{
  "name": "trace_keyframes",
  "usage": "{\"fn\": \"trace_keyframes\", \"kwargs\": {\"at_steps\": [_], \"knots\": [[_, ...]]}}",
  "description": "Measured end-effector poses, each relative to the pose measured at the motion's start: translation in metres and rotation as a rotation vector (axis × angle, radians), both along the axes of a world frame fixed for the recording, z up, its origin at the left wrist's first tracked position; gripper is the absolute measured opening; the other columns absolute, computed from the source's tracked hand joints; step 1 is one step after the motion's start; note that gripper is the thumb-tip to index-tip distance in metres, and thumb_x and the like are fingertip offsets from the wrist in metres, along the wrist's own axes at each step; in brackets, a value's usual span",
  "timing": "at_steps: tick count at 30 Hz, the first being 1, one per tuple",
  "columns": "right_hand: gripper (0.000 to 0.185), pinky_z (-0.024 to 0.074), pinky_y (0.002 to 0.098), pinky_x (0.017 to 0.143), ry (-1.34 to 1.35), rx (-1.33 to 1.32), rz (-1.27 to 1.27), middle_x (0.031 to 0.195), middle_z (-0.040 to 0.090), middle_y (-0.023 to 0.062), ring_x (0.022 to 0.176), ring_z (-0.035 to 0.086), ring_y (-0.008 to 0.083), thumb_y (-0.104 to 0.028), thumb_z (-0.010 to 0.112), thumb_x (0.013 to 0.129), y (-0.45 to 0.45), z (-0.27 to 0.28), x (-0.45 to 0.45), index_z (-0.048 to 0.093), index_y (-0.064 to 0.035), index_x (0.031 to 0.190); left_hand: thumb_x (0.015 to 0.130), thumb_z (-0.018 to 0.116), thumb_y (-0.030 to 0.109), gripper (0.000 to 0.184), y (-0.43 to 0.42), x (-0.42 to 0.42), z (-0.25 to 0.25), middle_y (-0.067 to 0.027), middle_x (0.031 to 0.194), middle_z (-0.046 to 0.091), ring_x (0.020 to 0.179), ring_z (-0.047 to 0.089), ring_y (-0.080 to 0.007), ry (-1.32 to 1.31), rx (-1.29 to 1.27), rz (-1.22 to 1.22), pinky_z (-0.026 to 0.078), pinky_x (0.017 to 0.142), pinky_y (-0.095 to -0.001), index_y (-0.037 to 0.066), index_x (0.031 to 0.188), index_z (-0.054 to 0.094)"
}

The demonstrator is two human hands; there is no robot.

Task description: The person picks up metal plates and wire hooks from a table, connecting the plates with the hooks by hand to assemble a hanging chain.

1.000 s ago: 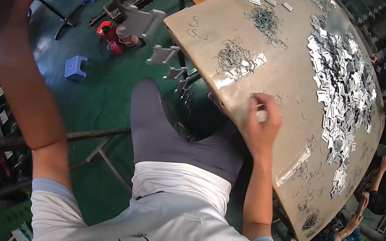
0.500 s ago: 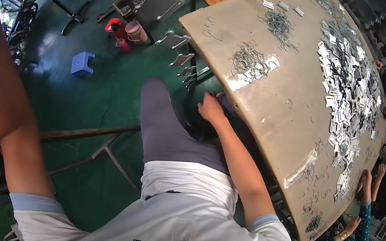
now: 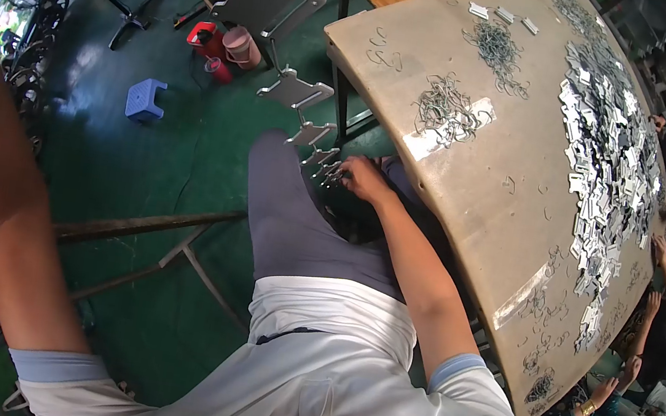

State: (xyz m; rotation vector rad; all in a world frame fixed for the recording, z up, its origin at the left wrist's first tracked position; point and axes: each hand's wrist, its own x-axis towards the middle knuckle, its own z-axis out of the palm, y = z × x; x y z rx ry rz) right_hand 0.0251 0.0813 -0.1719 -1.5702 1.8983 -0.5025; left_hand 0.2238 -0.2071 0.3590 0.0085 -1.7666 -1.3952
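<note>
A chain of flat silver metal plates (image 3: 296,90) hangs in front of my knees, linked by thin wire hooks; the nearest plate looks largest and the lower ones shrink toward the floor. At its lower end is my right hand (image 3: 364,180), with bent fingers that appear to be closed on the lowest small plates. Exactly what the fingertips pinch is hard to make out. On the left side my left arm (image 3: 29,250) is raised, and its hand is outside the view. The chain's upper end is hidden from me.
To my right stands a tan-topped table (image 3: 472,185) with a big heap of metal plates (image 3: 611,170) and piles of wire hooks (image 3: 495,52). Several people work along its far side. A blue stool (image 3: 146,99), red container (image 3: 206,39) and pink bucket (image 3: 242,46) stand on the green floor.
The plate chain now appears larger and lower, its end beside my right hand. My right hand, apart from the chain before, is now at its lowest plates. The view has shifted slightly.
</note>
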Motion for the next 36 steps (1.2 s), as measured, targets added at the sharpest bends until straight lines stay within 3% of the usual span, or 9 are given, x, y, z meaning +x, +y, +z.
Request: {"fn": "trace_keyframes", "kwargs": {"at_steps": [4,7,10,13,17,23,28,31,36], "knots": [[0.033,0.0426,0.0608,0.105,-0.033,-0.03,0.014,0.122,0.067,0.0141,0.123,0.059,0.0387,-0.012,0.08,0.079,0.013,-0.004,0.001,0.073,-0.0091,0.111,0.102,0.066,0.008,0.031,-0.002,-0.001,-0.001,-0.0186,0.121,0.069,0.105,0.073,-0.0277,-0.001,0.004,-0.006,0.065,0.093,-0.0404,-0.007,0.13,0.064],[0.045,0.0447,0.0529,0.109,0.018,-0.067,-0.05,0.125,0.066,0.0173,0.125,0.059,0.0395,-0.011,0.081,0.076,0.019,0.011,0.005,0.069,-0.0031,0.119,0.102,0.066,0.008,0.031,-0.003,-0.003,0.0,-0.0187,0.121,0.069,0.104,0.073,-0.0277,-0.001,0.001,-0.016,0.065,0.093,-0.0399,-0.007,0.13,0.063],[0.059,0.0438,0.0467,0.112,-0.372,-0.305,-0.25,0.129,0.066,0.0165,0.126,0.061,0.0329,-0.004,0.077,0.077,0.029,0.064,0.01,0.064,-0.0043,0.134,0.103,0.066,0.009,0.031,-0.005,-0.001,0.003,-0.0188,0.12,0.068,0.104,0.073,-0.0277,0.001,0.001,-0.02,0.065,0.093,-0.0394,-0.007,0.13,0.063],[0.063,0.0479,0.0354,0.107,-0.478,-0.453,-0.287,0.131,0.064,0.0169,0.125,0.062,0.0297,-0.004,0.077,0.078,0.038,0.107,0.013,0.06,-0.0006,0.138,0.103,0.066,0.009,0.031,-0.005,-0.002,0.006,-0.0188,0.12,0.068,0.104,0.073,-0.0277,0.003,0.002,-0.03,0.065,0.092,-0.039,-0.007,0.129,0.063],[0.029,0.0487,0.0332,0.102,-0.619,-0.509,-0.307,0.115,0.071,0.0112,0.115,0.066,0.0218,-0.01,0.078,0.091,0.036,0.132,0.013,0.072,-0.0005,0.118,0.103,0.066,0.009,0.031,-0.007,-0.008,0.013,-0.0189,0.119,0.068,0.104,0.073,-0.0277,0.01,-0.005,-0.057,0.066,0.092,-0.0383,-0.007,0.129,0.063],[0.019,0.0519,0.0343,0.089,-0.546,-0.421,-0.373,0.098,0.075,0.0078,0.106,0.068,0.0204,-0.015,0.079,0.093,0.037,0.127,0.013,0.077,-0.0003,0.104,0.103,0.066,0.009,0.031,-0.006,-0.014,0.03,-0.0191,0.118,0.068,0.103,0.073,-0.0276,0.023,-0.026,-0.113,0.066,0.092,-0.0373,-0.008,0.129,0.063],[0.061,0.0514,0.035,0.093,-0.439,-0.474,-0.418,0.124,0.07,0.0113,0.111,0.067,0.0224,-0.025,0.089,0.083,0.039,0.204,0.01,0.066,-0.0051,0.136,0.103,0.066,0.009,0.031,-0.004,-0.025,0.05,-0.0192,0.118,0.067,0.103,0.072,-0.0276,0.028,-0.046,-0.191,0.066,0.091,-0.0365,-0.008,0.129,0.063],[0.06,0.0508,0.0343,0.094,-0.557,-0.693,-0.335,0.126,0.07,0.0102,0.114,0.066,0.021,-0.024,0.089,0.083,0.026,0.24,0.003,0.067,-0.0055,0.135,0.103,0.065,0.01,0.032,-0.001,-0.035,0.064,-0.0193,0.117,0.067,0.102,0.072,-0.0276,0.034,-0.06,-0.249,0.066,0.091,-0.0361,-0.008,0.129,0.062],[0.016,0.0525,0.0345,0.087,-0.516,-0.719,-0.181,0.095,0.077,0.0081,0.093,0.069,0.0229,-0.013,0.083,0.088,0.011,0.266,-0.004,0.079,-0.0016,0.1,0.103,0.065,0.01,0.032,0.009,-0.053,0.088,-0.0195,0.116,0.067,0.102,0.072,-0.0275,0.046,-0.076,-0.363,0.067,0.091,-0.0353,-0.008,0.129,0.062]]}}
